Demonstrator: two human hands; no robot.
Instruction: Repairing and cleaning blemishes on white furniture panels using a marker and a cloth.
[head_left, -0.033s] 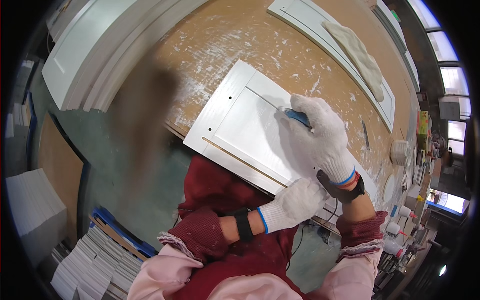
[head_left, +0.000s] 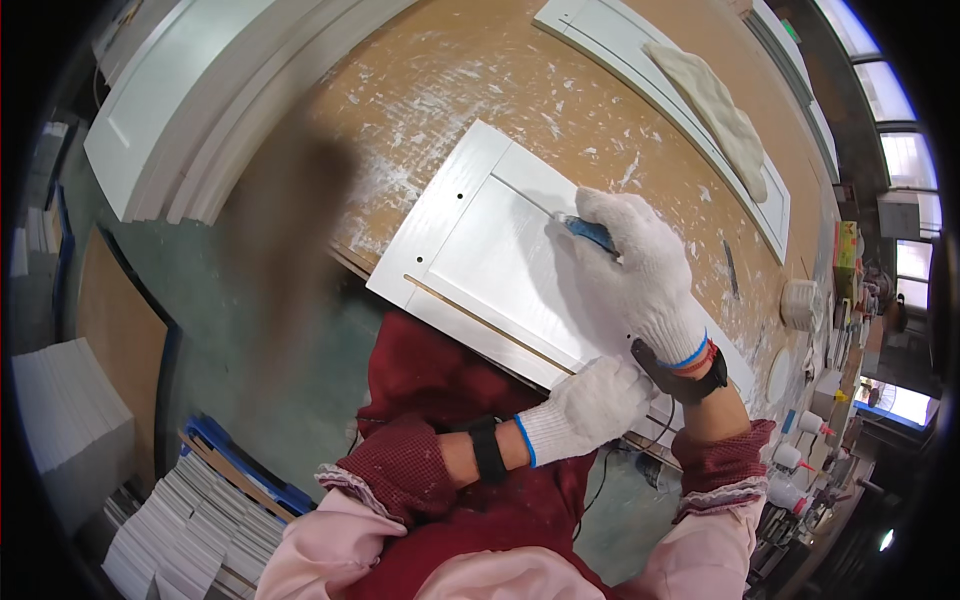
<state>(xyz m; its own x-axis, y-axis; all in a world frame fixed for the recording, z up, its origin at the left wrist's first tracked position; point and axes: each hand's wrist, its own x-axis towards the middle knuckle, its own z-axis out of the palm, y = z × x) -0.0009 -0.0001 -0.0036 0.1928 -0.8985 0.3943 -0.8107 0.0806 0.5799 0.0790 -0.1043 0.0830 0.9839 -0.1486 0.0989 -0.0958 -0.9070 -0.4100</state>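
A white framed door panel (head_left: 470,260) with small dark holes and a long slot lies at an angle on the worktable, its near edge overhanging. My right hand (head_left: 640,260), in a white knit glove, is closed round a small blue tool (head_left: 590,233); its kind is not clear. The tool's tip meets the groove along the far side of the recessed middle. My left hand (head_left: 600,405), gloved too, has its fingers curled at the panel's near edge by the right wrist, and its fingertips are partly hidden.
White shavings lie scattered over the brown worktable (head_left: 400,90). Another white panel (head_left: 600,45) with a pale cloth (head_left: 710,115) on it lies at the far right. Stacked panels (head_left: 150,130) stand at the left. Bottles (head_left: 790,457) and a tape roll (head_left: 798,305) are on the right.
My right hand has shifted slightly left with the blue tool, along the groove. My left hand and the panel have stayed in place.
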